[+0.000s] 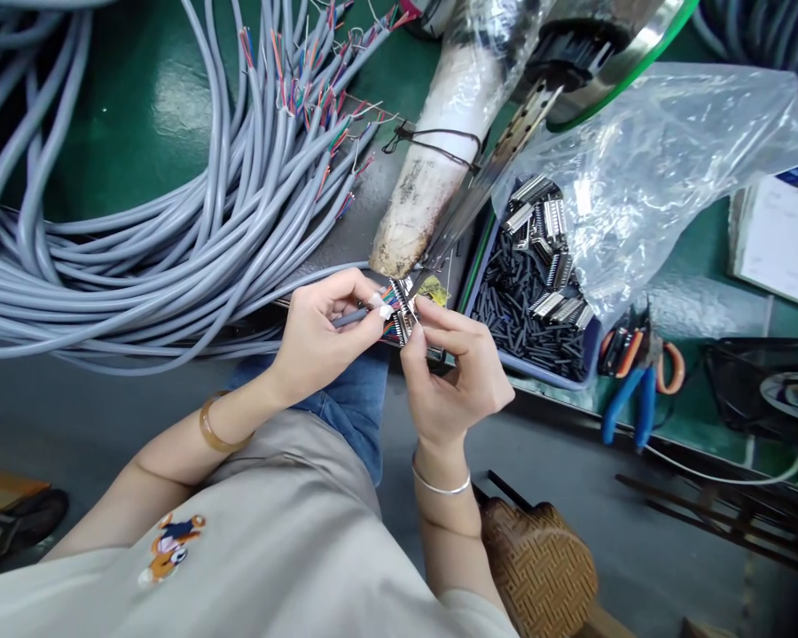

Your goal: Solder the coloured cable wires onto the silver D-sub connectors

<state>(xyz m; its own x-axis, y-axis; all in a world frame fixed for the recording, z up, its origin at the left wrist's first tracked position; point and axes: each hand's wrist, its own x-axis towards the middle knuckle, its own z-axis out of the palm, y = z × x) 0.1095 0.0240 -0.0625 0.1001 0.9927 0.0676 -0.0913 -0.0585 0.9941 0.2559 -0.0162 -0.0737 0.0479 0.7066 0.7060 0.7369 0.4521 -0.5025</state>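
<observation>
My left hand pinches the end of a grey cable, whose thin coloured wires fan out past the fingertips. Those wires reach a metal pin connector between my two hands. My right hand is closed, with thumb and forefinger together at the connector's right side; what exactly lies between them is too small to make out. Just above the connector is the lower end of a white wrapped tube, bound with black wire. A yellow scrap lies behind my right fingertips.
Grey cables with stripped ends cover the bench's left side. Right of my hands stands a blue bin of black sleeves and metal connectors, partly under a clear plastic bag. Blue-handled pliers and a black fan lie further right.
</observation>
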